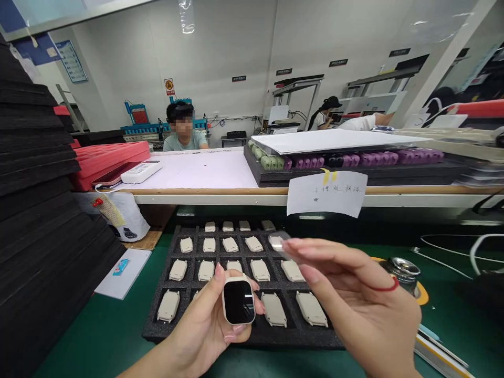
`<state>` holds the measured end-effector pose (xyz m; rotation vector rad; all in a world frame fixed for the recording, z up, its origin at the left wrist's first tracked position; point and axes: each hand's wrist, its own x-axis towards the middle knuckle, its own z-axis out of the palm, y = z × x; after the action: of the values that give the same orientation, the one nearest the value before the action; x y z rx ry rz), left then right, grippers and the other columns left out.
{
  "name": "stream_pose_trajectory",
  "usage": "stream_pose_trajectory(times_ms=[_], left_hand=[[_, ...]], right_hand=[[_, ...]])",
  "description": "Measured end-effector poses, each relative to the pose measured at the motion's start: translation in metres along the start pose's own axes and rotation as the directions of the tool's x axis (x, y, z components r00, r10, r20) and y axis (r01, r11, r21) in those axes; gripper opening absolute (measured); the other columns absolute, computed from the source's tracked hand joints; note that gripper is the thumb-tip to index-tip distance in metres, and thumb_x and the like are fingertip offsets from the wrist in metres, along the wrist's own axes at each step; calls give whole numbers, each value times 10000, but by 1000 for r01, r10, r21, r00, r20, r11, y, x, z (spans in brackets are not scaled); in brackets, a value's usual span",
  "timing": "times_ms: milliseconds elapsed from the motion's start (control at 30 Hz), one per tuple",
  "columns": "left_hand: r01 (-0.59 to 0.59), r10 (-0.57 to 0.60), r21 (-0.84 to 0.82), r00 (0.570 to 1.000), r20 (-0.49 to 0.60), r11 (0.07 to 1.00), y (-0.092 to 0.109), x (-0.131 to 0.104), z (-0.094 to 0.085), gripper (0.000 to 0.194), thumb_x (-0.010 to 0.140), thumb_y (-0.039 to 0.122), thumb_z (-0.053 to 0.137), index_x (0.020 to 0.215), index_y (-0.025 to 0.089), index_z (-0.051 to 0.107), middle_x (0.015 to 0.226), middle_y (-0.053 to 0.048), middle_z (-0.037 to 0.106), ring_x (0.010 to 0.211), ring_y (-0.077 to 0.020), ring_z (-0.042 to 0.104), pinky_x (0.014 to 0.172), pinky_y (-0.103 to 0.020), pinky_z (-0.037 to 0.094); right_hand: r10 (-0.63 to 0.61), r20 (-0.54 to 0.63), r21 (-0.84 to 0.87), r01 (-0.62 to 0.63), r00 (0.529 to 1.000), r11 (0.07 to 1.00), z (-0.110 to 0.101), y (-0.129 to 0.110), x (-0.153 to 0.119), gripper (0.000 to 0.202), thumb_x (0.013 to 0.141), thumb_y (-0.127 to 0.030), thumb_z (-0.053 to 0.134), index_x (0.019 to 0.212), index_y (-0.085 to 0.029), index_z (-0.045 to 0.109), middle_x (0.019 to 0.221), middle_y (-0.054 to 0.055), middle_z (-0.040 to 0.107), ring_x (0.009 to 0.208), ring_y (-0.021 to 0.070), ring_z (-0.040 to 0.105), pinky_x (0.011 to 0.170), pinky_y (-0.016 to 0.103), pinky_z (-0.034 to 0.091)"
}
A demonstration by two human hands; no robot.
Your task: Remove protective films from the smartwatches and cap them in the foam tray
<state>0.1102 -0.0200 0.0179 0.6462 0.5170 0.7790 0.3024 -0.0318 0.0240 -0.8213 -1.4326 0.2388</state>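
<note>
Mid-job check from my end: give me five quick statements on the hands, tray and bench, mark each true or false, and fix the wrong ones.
1. The left hand holds a dark-screened watch. True.
2. The right hand holds a screwdriver. False: a small clear piece shows at its fingertips.
3. The foam tray under the hands is bright red. False: it is black.
4. Pale watch-shaped pieces lie in that tray's compartments. True.
5. The metal-topped container stands left of that tray. False: it stands to the tray's right, near the right hand.
</note>
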Motion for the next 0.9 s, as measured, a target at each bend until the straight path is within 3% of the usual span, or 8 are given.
stream_pose_trajectory(times_ms=[67, 233, 367, 467, 567, 667, 800, 900], left_hand=[[2, -2, -7, 1000, 5, 1000, -1, 0, -1, 486, 890, 575, 578, 901, 99, 672, 784, -88, 653, 491, -36, 385, 471, -180, 239], [20, -19, -76, 1000, 12, 997, -3, 1, -3, 458, 845, 573, 644, 825, 116, 655, 642, 2, 542, 489, -48, 414, 467, -172, 270], [59, -60, -109, 998, -2, 992, -3, 2, -2, 468, 778, 581, 714, 825, 121, 641, 653, 25, 508, 490, -39, 403, 454, -159, 266], [52, -57, -117, 998, -36, 992, -3, 2, -1, 484, 762, 593, 723, 820, 122, 627, 670, 28, 500, 494, -34, 375, 455, -161, 258], [-15, 13, -28, 997, -78, 999, -6, 3, -1, 481, 783, 612, 689, 774, 137, 608, 615, 44, 460, 489, -45, 349, 459, -178, 253], [-89, 100, 112, 991, -91, 990, -11, 3, -2, 470, 772, 614, 695, 775, 152, 608, 649, 30, 480, 567, -76, 406, 485, -189, 275], [-75, 90, 135, 990, -108, 988, -12, 3, -3, 525, 776, 675, 645, 855, 157, 620, 772, 2, 545, 584, -68, 373, 513, -187, 303], [-47, 58, 73, 987, -150, 996, -9, 3, -4, 486, 810, 634, 644, 912, 160, 616, 742, 17, 544, 518, -42, 295, 479, -172, 257]], right_hand=[[-145, 114, -95, 156, 983, 983, -1, -1, -2, 298, 868, -50, 651, 1040, -289, 694, 984, 3, 768, 921, 169, 740, 866, 276, 624], [-317, 437, -84, 389, 842, 917, 1, -5, -10, 417, 872, -58, 656, 1220, -287, 658, 1057, 19, 778, 1016, 213, 725, 872, 331, 632], [-367, 502, -43, 446, 783, 894, 6, -4, -16, 476, 898, -88, 625, 1333, -277, 593, 1087, 25, 774, 1055, 225, 710, 875, 348, 626], [-375, 478, -68, 459, 794, 886, 13, -4, -17, 483, 856, -61, 644, 1289, -274, 614, 1024, 36, 780, 986, 240, 712, 854, 386, 614], [-312, 469, -163, 429, 826, 889, 20, -5, -15, 492, 829, -168, 730, 1295, -249, 592, 920, 63, 749, 798, 245, 674, 735, 421, 592], [-166, 503, -177, 289, 848, 941, 25, -6, -13, 568, 835, -293, 749, 1354, -237, 524, 794, 31, 655, 677, 203, 601, 627, 361, 560], [-12, 497, -84, 62, 867, 995, 24, -5, -13, 517, 774, -177, 773, 1232, -284, 559, 845, -8, 643, 734, 164, 612, 656, 272, 546], [30, 480, -77, 9, 877, 997, 22, -5, -14, 598, 732, -109, 773, 1247, -303, 537, 1006, -4, 683, 865, 162, 648, 758, 250, 547]])
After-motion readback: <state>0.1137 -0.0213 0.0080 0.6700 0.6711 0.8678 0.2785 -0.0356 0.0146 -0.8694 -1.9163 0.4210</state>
